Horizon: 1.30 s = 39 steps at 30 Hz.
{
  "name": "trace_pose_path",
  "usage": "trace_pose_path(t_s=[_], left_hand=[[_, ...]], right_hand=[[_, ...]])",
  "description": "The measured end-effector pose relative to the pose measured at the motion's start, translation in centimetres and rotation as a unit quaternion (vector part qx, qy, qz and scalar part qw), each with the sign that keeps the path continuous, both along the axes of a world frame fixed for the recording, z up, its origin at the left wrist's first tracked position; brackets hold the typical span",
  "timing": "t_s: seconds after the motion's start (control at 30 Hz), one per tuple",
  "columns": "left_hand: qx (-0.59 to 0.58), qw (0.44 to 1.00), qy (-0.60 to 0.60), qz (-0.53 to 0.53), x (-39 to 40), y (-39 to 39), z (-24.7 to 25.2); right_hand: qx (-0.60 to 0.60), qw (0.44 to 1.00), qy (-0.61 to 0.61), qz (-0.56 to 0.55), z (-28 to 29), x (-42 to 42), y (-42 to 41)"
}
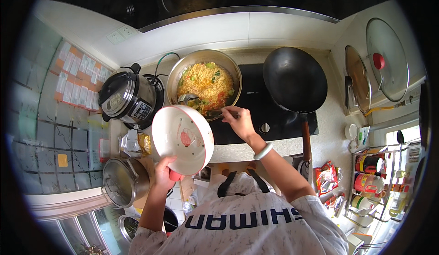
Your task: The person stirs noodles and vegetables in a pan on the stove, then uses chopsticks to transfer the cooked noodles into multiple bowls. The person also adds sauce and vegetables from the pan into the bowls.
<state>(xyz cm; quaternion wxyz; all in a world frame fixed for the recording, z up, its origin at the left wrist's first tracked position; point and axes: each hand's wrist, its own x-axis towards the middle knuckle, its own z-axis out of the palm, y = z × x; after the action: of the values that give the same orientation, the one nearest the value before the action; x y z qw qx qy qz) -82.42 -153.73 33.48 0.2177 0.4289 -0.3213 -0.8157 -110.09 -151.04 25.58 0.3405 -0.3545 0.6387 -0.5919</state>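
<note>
My left hand (165, 172) grips the red handle of a white bowl (192, 118) with a pink rim and a strawberry print. The bowl is tilted beside the near-left edge of a deep steel pan (236, 80), and no food shows in it. Noodles (207, 80) with green vegetables and red tomato-like pieces lie in the pan. Over the pan's near rim, my right hand (237, 120) holds a metal utensil (217, 112). A metal ladle head (188, 98) rests among the noodles; whether it belongs to the held handle, I cannot tell.
Right of the pan, a black wok (295, 78) sits on the black cooktop (250, 100), its wooden handle (306, 142) reaching over the counter edge. An electric pressure cooker (125, 94) and a lidded steel pot (120, 183) stand left. Glass lids (391, 59) hang at right above a bottle rack (353, 179).
</note>
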Motion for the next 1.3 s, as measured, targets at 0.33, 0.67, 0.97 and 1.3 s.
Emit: trace_pose_path(t_s=[0.33,0.67,0.97,1.3], left_hand=[[0.005,1.0,0.001,-0.018,2.3,-0.2,0.3],[0.046,0.999,-0.011,-0.012,3.3,-4.4,-4.4],[0.031,0.995,-0.05,-0.077,4.8,-5.3,-9.1],[0.066,0.995,-0.034,-0.062,4.5,-4.1,-9.8]], right_hand=[[-0.079,0.924,0.37,0.054,-2.6,-6.3,-8.9],[-0.011,0.982,0.109,-0.157,4.2,-8.3,-6.7],[-0.045,0.987,0.081,-0.131,-2.1,-5.3,-6.7],[-0.057,0.94,-0.138,-0.307,-4.4,-3.8,-12.9]])
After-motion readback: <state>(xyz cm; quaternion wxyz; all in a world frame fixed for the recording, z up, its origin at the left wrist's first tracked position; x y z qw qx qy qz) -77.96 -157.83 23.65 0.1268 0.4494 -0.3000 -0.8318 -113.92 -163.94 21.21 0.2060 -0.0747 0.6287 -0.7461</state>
